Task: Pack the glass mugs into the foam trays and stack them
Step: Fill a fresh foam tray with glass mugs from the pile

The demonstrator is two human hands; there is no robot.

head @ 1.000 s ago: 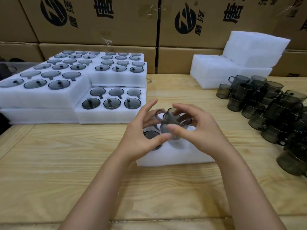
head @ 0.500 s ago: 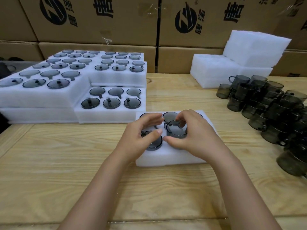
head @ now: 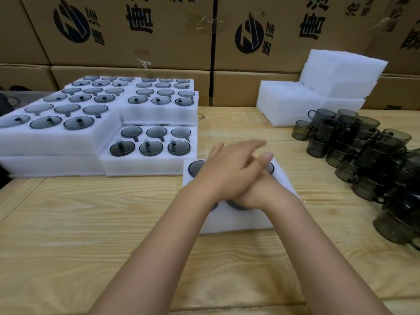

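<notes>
Left hand [head: 229,171]: fingers straight and slightly blurred, lying flat across the right hand over the middle of the tray; holds nothing.
Right hand [head: 261,192]: underneath the left, resting on the tray; one straight digit shows at the far side, the rest is covered, so its grip cannot be told.
Foam tray [head: 238,220]: white, on the table directly in front of the person. A dark mug [head: 196,168] is sunk in its far-left pocket and another dark rim shows under the wrists.
Table [head: 91,223]: pale wood planks.
Packed trays [head: 147,164]: white foam, stacked in steps to the left, each top layer showing smoky glass in round pockets.
Loose mugs [head: 363,151]: smoky glass with handles, piled at the right.
Empty foam blocks [head: 291,105]: stacked at the far right.
Cartons [head: 127,30]: brown, walled behind the table. Each is printed in black with a round emblem and the large character 唐; a small ® sits by one emblem, and the smaller characters are not legible.
</notes>
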